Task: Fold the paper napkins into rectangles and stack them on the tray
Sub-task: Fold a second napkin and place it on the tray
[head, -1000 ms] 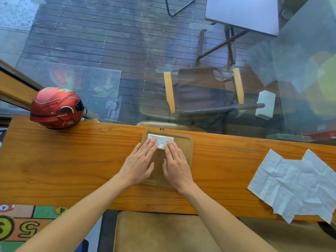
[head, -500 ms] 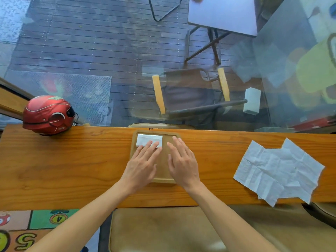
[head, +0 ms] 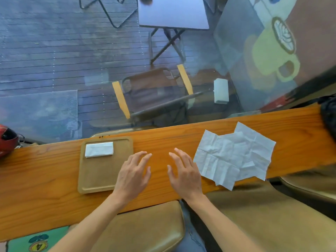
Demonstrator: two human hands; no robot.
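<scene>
Both hands hover over the counter (head: 45, 179), spread wide and holding nothing — left hand (head: 133, 174), right hand (head: 185, 174). The tray (head: 101, 179) lies just left of the left hand, a folded napkin (head: 99, 149) in its far corner; unfolded napkins (head: 234, 157) lie just right of the right hand.

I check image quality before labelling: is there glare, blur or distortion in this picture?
Head view: the wide angle bends the counter edge; the window glass behind carries faint reflections; the left hand and right hand are slightly motion-soft; the folded napkin on the tray stays readable; lighting is even daylight.
</scene>
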